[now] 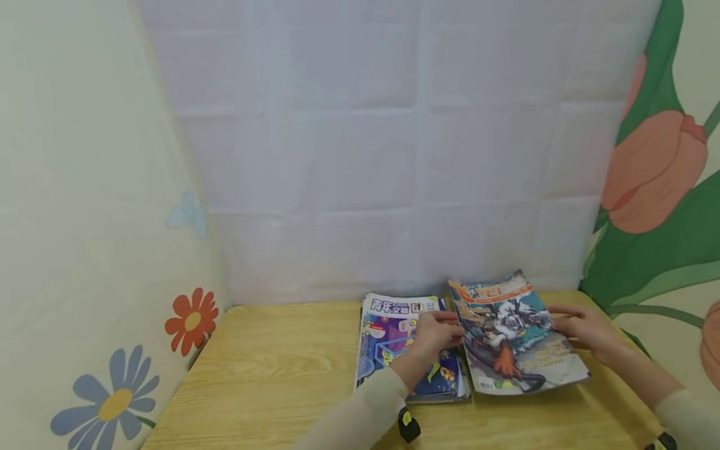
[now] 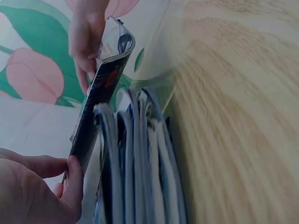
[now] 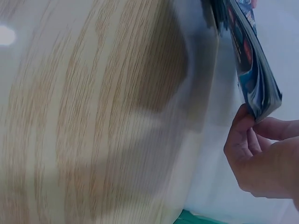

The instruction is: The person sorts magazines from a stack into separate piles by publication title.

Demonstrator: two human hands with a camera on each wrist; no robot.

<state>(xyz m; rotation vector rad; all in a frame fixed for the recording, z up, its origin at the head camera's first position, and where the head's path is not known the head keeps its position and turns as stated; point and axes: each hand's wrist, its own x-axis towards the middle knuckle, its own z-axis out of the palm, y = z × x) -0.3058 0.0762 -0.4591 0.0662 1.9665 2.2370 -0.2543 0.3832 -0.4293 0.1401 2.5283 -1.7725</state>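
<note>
Both hands hold one magazine (image 1: 506, 340) with an orange title band and a comic-style cover, raised and tilted above the table. My left hand (image 1: 434, 337) pinches its left edge between thumb and fingers; in the left wrist view that hand (image 2: 42, 186) shows at the lower left. At the opposite edge my right hand (image 1: 587, 331) grips it, and the right wrist view shows the thumb and fingers of this hand (image 3: 261, 154) closed on the edge. Beside it lies a stack of magazines (image 1: 388, 350) with a purple-blue cover on top, partly covered by my left forearm.
The wooden table (image 1: 281, 362) extends to the left of the stack. A white cloth (image 1: 337, 156) hangs behind it. Walls painted with flowers (image 1: 192, 320) and tulips (image 1: 658, 169) stand at both sides. Straps with small black devices (image 1: 409, 425) sit on the wrists.
</note>
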